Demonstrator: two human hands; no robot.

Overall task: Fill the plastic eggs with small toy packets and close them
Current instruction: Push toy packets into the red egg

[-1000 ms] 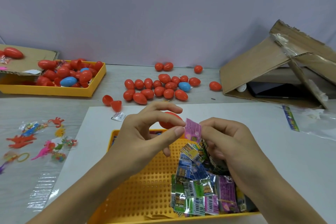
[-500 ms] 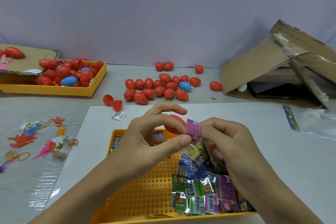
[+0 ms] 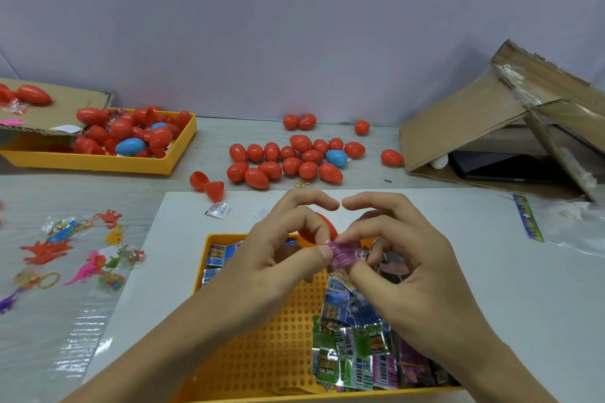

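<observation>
Folding a purple toy packet (image 3: 343, 255) small enough for the red egg half (image 3: 319, 227).

I pinch the packet between my left hand (image 3: 288, 249) thumb and my right hand (image 3: 396, 258) thumb and fingers, both clamped on it above the yellow tray (image 3: 262, 337). The egg half sits tucked behind my left fingers. I judge the fold should be tight and even, pressed flat before insertion; a loose fold could spring open and block closure. Spare packets (image 3: 357, 357) lie below.

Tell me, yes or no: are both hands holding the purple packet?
Yes, the left hand and right hand pinch the purple packet between them above the yellow tray.
</observation>
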